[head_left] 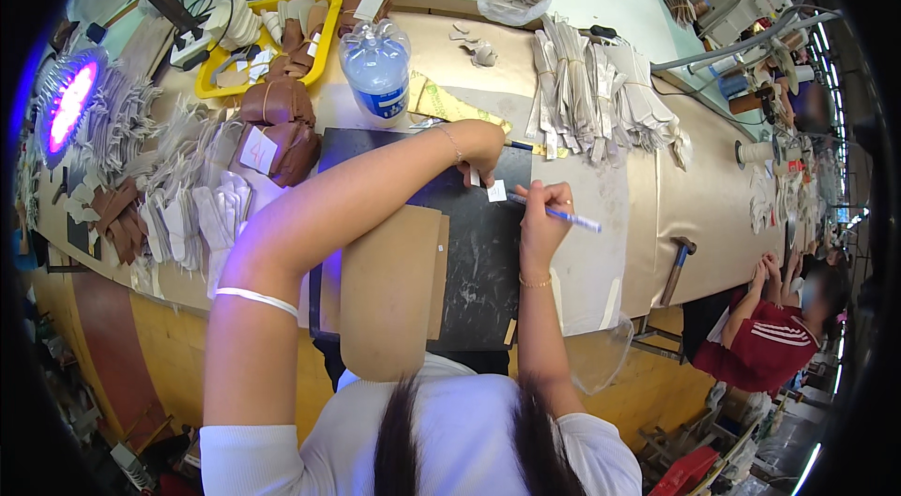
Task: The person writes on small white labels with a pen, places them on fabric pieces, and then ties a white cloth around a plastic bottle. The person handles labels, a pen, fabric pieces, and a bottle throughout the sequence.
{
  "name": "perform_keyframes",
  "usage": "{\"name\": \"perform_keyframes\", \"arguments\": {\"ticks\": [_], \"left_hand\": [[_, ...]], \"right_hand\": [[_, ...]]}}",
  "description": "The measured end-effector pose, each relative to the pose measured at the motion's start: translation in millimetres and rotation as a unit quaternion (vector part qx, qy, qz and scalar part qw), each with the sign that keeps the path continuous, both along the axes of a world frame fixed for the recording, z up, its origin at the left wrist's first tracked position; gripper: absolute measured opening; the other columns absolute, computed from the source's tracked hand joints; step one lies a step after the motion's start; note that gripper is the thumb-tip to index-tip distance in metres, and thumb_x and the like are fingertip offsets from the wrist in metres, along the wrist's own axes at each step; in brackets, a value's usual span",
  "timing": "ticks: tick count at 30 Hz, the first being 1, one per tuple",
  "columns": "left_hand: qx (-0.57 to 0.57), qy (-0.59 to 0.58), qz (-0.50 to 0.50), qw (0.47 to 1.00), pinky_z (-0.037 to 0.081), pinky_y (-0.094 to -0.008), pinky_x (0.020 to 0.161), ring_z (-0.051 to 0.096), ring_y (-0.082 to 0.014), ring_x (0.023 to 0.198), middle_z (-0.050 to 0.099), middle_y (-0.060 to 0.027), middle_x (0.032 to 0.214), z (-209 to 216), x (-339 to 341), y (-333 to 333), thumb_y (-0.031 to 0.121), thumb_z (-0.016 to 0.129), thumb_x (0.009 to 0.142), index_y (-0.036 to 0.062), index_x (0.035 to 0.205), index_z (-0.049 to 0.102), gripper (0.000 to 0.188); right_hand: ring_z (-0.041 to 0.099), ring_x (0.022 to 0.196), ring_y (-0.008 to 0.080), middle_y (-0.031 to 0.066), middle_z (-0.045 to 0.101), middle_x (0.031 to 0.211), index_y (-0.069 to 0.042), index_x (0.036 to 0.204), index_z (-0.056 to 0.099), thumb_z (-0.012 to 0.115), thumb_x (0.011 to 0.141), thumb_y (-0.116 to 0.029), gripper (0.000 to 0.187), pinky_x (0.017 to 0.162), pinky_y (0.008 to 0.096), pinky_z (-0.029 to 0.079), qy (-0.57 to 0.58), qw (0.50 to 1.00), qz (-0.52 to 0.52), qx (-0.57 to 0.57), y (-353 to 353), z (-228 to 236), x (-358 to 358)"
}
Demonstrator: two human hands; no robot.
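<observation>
My right hand [546, 224] is closed around a blue-and-white pen [586, 223]. The pen's tip points left, at a small white paper label [496, 191] near the far right part of a black board [477, 275]. Across the board reaches my left arm, its wrist bent. My left hand [481, 147] has its fingers curled downward, with a small white slip [475, 179] at the fingertips beside the label; the palm and some fingers are hidden. A tan cardboard piece [389, 285] with a rounded near end lies on the board under my left forearm.
Beyond my left arm stands a clear plastic bottle [374, 69]. A yellow tray [330, 36] holds assorted parts, with brown bundles [280, 116] beside it. Pale strips [572, 88] lie at far right, a hammer [678, 269] nearer. A lit lamp [72, 111] stands left; a co-worker [765, 341] sits right.
</observation>
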State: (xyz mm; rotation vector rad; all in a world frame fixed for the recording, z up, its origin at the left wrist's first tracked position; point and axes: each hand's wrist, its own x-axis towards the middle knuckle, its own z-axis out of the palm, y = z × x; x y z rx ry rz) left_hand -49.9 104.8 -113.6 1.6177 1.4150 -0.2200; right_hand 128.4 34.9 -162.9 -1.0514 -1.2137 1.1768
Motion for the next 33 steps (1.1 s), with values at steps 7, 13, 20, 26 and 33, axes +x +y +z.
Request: {"name": "perform_keyframes", "arguments": {"ticks": [7,13,20,26,33], "left_hand": [[0.001,-0.296,0.269,0.916,0.036,-0.0259,0.034,0.052,-0.0109,0.043,0.061,-0.0046,0.062,36.1,-21.5,3.8,0.038,0.069,0.090,0.0040,0.087,0.063,0.035],[-0.094,-0.487,0.456,0.739,0.039,-0.0215,0.043,0.056,-0.0109,0.059,0.061,-0.0059,0.082,42.2,-23.1,7.1,0.034,0.057,0.099,0.0038,0.100,0.062,0.031],[-0.029,-0.538,0.487,0.688,0.048,-0.0223,0.055,0.059,-0.0127,0.070,0.062,-0.0059,0.091,49.0,-23.1,3.4,0.024,0.055,0.099,0.0013,0.117,0.060,0.030],[-0.056,-0.440,0.370,0.817,0.056,-0.0241,0.056,0.067,-0.0150,0.079,0.067,-0.0108,0.099,24.4,-15.8,6.3,0.003,0.073,0.084,0.0012,0.118,0.063,0.036],[-0.011,-0.162,0.105,0.981,0.054,-0.0292,0.046,0.068,-0.0169,0.063,0.070,-0.0103,0.080,1.6,-0.6,-8.1,0.010,0.083,0.074,0.0015,0.088,0.064,0.025]], "right_hand": [[0.044,0.136,0.0347,0.0065,0.061,0.134,-0.017,0.129,0.057,0.068,0.089,-0.024,0.042,0.113,0.0535,0.026,-0.484,0.817,0.166,0.265,-18.1,13.6,16.3],[0.030,0.144,0.0360,0.0062,0.045,0.150,-0.016,0.125,0.059,0.063,0.089,-0.044,0.045,0.110,0.0722,0.006,-0.567,0.748,0.196,0.285,9.2,7.6,-9.2],[0.020,0.148,0.0378,0.0126,0.041,0.153,-0.013,0.122,0.059,0.062,0.093,-0.040,0.040,0.114,0.0671,0.004,-0.511,0.814,0.138,0.240,37.1,15.5,-29.6],[0.059,0.116,0.0252,0.0142,0.064,0.117,-0.003,0.129,0.055,0.051,0.103,-0.025,0.035,0.104,0.0397,0.040,-0.080,0.996,0.020,0.035,8.3,28.6,1.9],[0.056,0.067,0.0074,0.0027,0.057,0.078,-0.001,0.106,0.056,0.062,0.098,-0.018,0.020,0.061,0.0210,0.046,0.007,1.000,-0.026,0.010,-6.6,17.3,4.2]]}}
